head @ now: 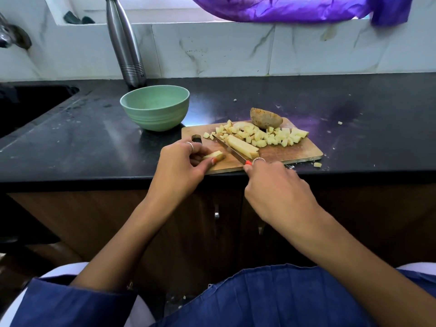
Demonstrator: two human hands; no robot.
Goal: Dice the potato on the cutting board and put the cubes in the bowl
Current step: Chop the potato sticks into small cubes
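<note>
While the left hand (pixel 186 159) pinches a small potato piece (pixel 214 156) at the near left of the cutting board (pixel 290 152), the right hand (pixel 276 187) grips the knife (pixel 230 149), whose blade lies between that piece and a long potato strip (pixel 241 145). The bowl (pixel 155 107) stands apart, beyond the left hand.

- A black stone countertop (pixel 354 102), flecked with pale crumbs, runs the width of the kitchen.
- Behind the countertop, white marble-look wall tiles (pixel 212 50).
- Above the tiles, purple cloth (pixel 295 7) hangs at a bright window ledge.
- Left of the countertop, a dark sink (pixel 26 102).
- Below the countertop, brown wooden cabinet doors (pixel 94 215).
</note>
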